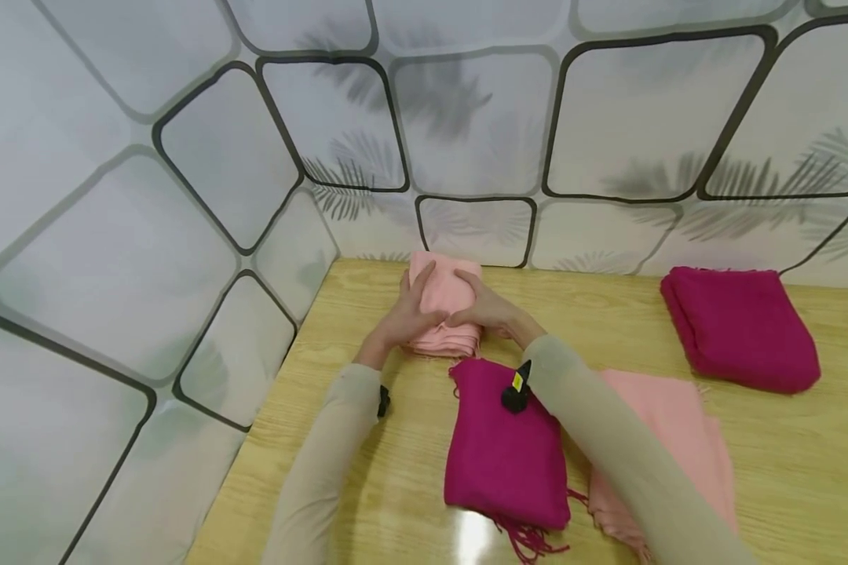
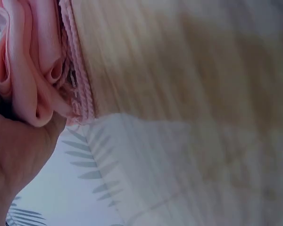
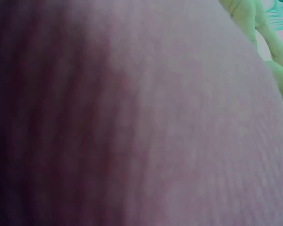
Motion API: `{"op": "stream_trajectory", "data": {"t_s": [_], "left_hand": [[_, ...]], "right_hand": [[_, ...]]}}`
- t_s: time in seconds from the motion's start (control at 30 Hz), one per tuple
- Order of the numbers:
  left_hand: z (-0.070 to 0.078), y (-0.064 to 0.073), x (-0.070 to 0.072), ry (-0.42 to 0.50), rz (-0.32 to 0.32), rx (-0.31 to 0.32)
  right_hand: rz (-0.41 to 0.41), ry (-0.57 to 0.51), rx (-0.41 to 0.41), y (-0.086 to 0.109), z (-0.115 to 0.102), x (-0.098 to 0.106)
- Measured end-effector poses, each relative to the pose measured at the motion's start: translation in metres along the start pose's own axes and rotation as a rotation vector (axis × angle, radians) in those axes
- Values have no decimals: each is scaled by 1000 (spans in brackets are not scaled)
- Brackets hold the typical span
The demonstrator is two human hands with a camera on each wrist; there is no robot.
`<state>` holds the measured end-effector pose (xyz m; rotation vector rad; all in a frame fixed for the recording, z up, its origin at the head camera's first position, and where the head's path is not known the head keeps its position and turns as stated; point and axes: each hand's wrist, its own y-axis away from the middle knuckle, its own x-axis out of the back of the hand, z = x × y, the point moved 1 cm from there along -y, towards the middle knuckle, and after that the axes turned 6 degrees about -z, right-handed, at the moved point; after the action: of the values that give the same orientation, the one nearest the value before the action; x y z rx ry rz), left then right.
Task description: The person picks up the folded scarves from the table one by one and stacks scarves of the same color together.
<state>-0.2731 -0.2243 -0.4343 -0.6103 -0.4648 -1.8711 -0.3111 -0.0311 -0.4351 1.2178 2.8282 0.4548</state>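
Observation:
A folded pale pink scarf (image 1: 447, 294) lies near the back wall at the left of the table, its layered edge and fringe facing the front. My left hand (image 1: 405, 315) grips its left side, thumb across the top. From the right, my right hand (image 1: 491, 308) holds the same scarf, and the two thumbs nearly meet over it. The left wrist view shows the scarf's rolled folds and twisted fringe beside the left hand (image 2: 23, 150); some fingers are hidden. Blurred cloth fills most of the right wrist view, with part of a hand at the upper right.
Just in front lies a folded magenta scarf (image 1: 502, 455) with fringe, partly under the right forearm. Another pink scarf (image 1: 685, 424) is partly covered by the right sleeve. A second magenta scarf (image 1: 745, 329) sits at the back right. Patterned walls (image 1: 473, 125) border the wooden table (image 1: 572, 306).

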Motion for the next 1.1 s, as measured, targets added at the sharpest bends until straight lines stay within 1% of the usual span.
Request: {"op": "stream_trajectory", "data": {"t_s": [0.1,0.17,0.23,0.3,0.33,0.43,0.47,0.57,0.7,0.8,0.97,1.1], "left_hand": [[4,0,-1,-67,46,-50],[6,0,-1,-117,59,-83],[5,0,-1,-145,53,-127],[2,2,1,-128,26,-165],[0,2,2,-110,2,-172],[-7,5,4,-27,-75,-169],[-8,6,4,-4,-99,-157],[-9,6,5,17,-141,-143],[-7,6,5,44,-148,-127],[-5,6,5,82,-143,-114],[-3,5,4,119,-139,-130],[-4,4,3,133,-143,-120]], "right_hand": [[15,-6,3,-1,0,0],[17,-16,9,-2,0,0],[16,-17,15,-3,1,0],[8,-3,20,-3,1,-1],[3,4,21,-3,2,-1],[-13,46,18,-2,2,-2],[-18,57,18,-2,2,-2],[-22,84,15,-1,2,-1],[-16,96,15,2,1,0],[-16,70,15,3,1,-1],[11,29,13,1,4,0],[32,2,18,-1,8,0]]}}
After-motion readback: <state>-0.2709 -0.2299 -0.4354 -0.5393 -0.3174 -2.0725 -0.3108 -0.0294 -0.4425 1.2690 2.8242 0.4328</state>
